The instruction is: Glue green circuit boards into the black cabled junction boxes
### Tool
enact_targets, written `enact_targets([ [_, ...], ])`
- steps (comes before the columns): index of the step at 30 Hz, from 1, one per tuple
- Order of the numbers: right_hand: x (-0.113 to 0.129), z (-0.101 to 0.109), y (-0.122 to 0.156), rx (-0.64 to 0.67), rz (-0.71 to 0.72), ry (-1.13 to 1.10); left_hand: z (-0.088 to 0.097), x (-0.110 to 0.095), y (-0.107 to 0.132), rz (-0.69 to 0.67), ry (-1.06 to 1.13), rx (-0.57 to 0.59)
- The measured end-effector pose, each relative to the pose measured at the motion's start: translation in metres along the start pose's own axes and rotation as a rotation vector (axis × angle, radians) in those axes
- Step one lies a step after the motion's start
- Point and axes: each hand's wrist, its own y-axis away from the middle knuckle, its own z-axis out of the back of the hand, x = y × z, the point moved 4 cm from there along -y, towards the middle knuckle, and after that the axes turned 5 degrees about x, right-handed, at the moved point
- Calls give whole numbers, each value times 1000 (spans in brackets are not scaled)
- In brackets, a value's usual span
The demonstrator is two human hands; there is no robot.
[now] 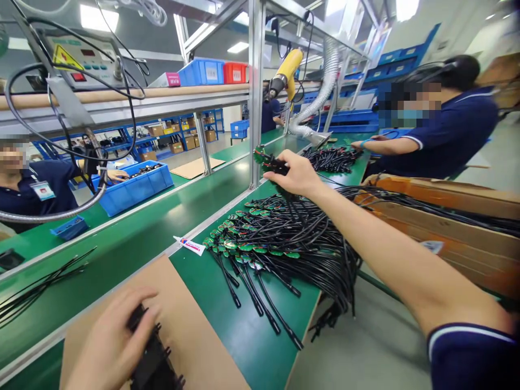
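My right hand reaches far out over the green bench and is closed round a small bunch of black cables with green round boards. Under it lies a big heap of the same black cables with green discs, their ends hanging over the bench's near edge. My left hand rests at the bottom left on a brown cardboard sheet, fingers curled over a black plastic holder.
A small white tube lies beside the heap. A blue bin sits on the conveyor belt's far side by a seated person. Another person works at the right near a second cable pile. Cardboard boxes stand at right.
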Motion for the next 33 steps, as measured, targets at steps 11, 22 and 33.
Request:
enact_targets([
  [11, 69, 80, 35, -249, -29, 69, -219, -165, -101, 80, 217, 755],
  [22, 68, 53, 25, -20, -22, -188, -190, -156, -177, -144, 718, 613],
  [33, 154, 38, 28, 495, 338, -909, 25, -144, -118, -571, 1024, 337],
])
